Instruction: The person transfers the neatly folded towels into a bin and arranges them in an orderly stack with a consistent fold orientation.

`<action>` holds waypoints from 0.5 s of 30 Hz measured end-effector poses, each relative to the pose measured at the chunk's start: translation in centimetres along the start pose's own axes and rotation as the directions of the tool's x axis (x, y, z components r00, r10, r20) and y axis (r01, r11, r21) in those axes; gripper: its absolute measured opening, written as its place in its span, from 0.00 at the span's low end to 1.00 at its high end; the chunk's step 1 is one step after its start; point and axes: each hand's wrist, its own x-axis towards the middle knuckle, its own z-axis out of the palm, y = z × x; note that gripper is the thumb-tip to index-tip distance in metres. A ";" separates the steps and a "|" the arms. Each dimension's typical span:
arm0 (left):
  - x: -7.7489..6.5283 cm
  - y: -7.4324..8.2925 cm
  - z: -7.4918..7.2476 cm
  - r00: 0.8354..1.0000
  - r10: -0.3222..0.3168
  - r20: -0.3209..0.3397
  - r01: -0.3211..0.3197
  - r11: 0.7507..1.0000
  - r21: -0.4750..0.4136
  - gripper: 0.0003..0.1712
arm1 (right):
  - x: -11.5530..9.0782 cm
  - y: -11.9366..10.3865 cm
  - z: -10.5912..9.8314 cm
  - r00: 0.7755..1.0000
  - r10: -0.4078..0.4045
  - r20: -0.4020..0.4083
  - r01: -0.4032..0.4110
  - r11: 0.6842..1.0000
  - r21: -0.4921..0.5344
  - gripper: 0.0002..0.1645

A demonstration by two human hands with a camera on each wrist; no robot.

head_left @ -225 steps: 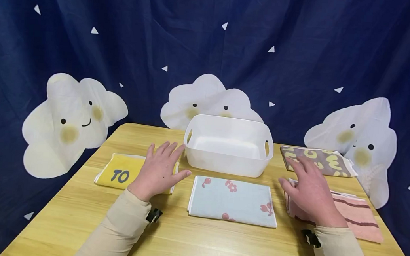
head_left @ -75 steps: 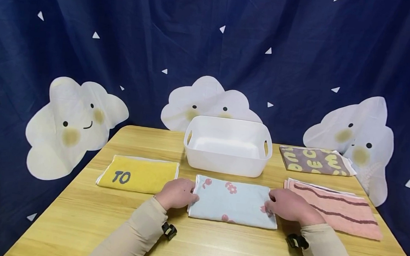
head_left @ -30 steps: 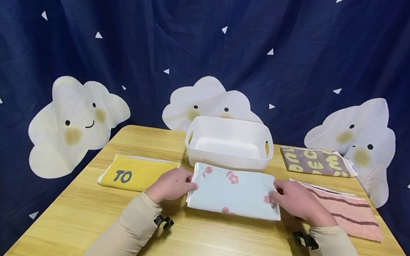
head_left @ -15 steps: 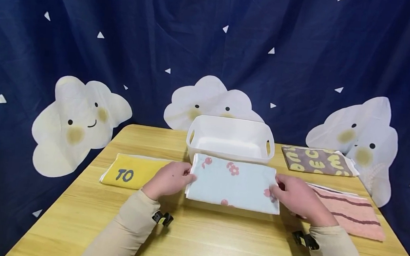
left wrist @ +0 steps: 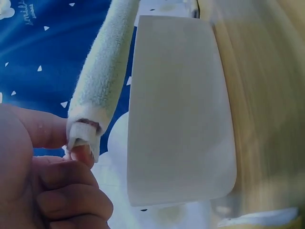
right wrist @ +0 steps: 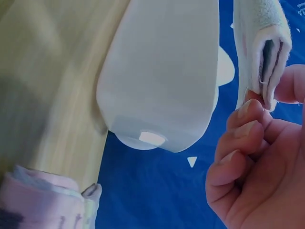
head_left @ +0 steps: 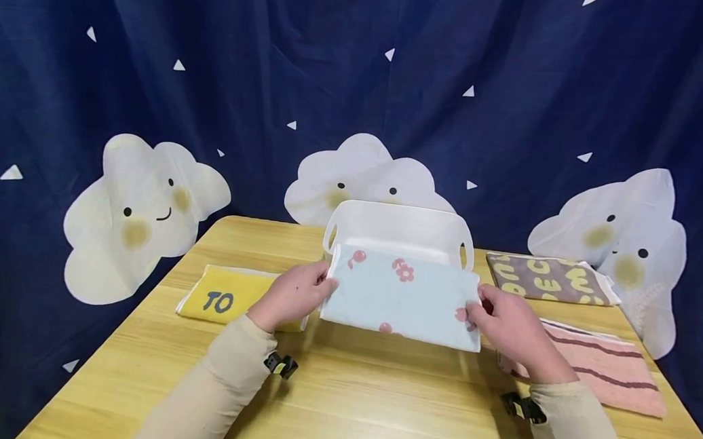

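Note:
A folded light-blue towel (head_left: 404, 294) with pink flowers hangs in the air, tilted, in front of the white basket (head_left: 400, 226). My left hand (head_left: 294, 294) pinches its left end, thumb on the near face. At the opposite end my right hand (head_left: 515, 329) pinches the towel the same way. Both wrist views show the towel's folded layers (left wrist: 102, 71) between thumb and fingers, above the level of the basket's rim. In the head view the towel hides the front wall of the basket, whose side handles stay visible.
On the wooden table (head_left: 351, 403), a folded yellow towel (head_left: 224, 295) lies left, partly behind my left hand. A pink striped towel (head_left: 610, 370) lies right, with a grey-brown lettered towel (head_left: 549, 279) behind it. A dark blue curtain (head_left: 437, 48) hangs behind the table.
From spread above the table, both hands came to the light-blue towel's ends and gripped them. They then lifted it off the table and moved it forward and up toward the basket.

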 end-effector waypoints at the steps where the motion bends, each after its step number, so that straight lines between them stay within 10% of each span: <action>1: 0.2 0.0 -0.2 1.000 0.006 0.004 -0.006 1.000 0.003 0.09 | 0.2 -0.1 -0.1 1.000 -0.003 -0.006 0.003 1.000 -0.001 0.17; 15: 3.3 -0.7 -1.7 1.000 0.020 0.000 -0.020 1.000 0.015 0.17 | 3.6 -0.5 -1.7 0.998 -0.047 -0.051 0.045 0.998 -0.032 0.14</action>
